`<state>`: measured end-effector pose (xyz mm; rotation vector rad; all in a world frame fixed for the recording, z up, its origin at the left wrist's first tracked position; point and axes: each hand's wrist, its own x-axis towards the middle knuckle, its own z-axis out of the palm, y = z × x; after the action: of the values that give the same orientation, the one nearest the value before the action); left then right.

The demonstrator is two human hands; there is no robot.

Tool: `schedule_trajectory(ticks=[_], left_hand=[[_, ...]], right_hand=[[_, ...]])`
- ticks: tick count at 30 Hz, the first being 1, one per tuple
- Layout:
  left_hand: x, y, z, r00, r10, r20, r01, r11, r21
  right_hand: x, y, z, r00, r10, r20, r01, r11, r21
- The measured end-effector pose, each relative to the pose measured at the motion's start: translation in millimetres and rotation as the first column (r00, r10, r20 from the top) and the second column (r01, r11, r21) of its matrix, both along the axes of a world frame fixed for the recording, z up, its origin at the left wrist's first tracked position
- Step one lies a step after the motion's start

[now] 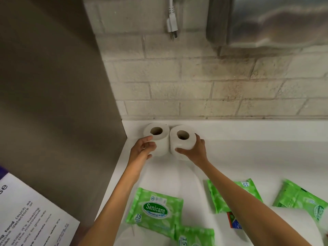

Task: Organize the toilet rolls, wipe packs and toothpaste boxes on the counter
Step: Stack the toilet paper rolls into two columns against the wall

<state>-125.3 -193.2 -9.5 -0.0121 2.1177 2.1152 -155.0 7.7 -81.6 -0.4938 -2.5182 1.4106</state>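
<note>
I find two toilet rolls standing on end in the centre of the frame, at the back of the white counter (pixel 248 157), close under the brick wall (pixel 195 86) and just right of the grey panel (pixel 53 86) that fills the left side. The left roll (pixel 157 137) and the right roll (pixel 182 139) touch or very nearly touch; the gap between them is too dark for me to say which. My left hand (pixel 142 150) is curled loosely at the near left flank of the left roll, fingers bent, and I cannot tell whether it presses the paper or only rests beside it. My right hand (pixel 195 150) grips the right roll, thumb across the near face and fingers round the far right side. I judge the step in hand to be seating this pair squarely in the corner. To do it well I would slide the rolls, not lift them, keep both cores upright, hold lightly so the soft paper does not dent, close the pair flank to flank, and set their backs level with the wall. Outstanding items lie in the lower part of the frame: one wipe pack (pixel 154 208) face up at lower centre, a second (pixel 195 235) overlapping its corner, a third (pixel 230 196) partly under my right forearm, a fourth (pixel 301 201) at lower right, and a small red-and-blue box end (pixel 233 221), probably toothpaste.
</note>
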Motion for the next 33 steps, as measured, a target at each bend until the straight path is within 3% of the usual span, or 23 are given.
schedule_trajectory(ticks=[6,19,33], left_hand=[[-5,-2,-2,1.000,0.004,-0.006,-0.004,1.000,0.005],[-3,-4,-2,1.000,-0.006,0.017,0.006,1.000,-0.012],[54,53,31,0.992,-0.099,0.073,0.108,0.983,-0.147]], right_hand=[[-9,2,0,0.997,-0.009,0.083,0.003,0.997,0.077],[-8,-2,9,0.988,0.000,0.157,0.007,0.999,-0.044],[92,55,86,0.982,0.094,0.162,-0.070,0.987,-0.145]])
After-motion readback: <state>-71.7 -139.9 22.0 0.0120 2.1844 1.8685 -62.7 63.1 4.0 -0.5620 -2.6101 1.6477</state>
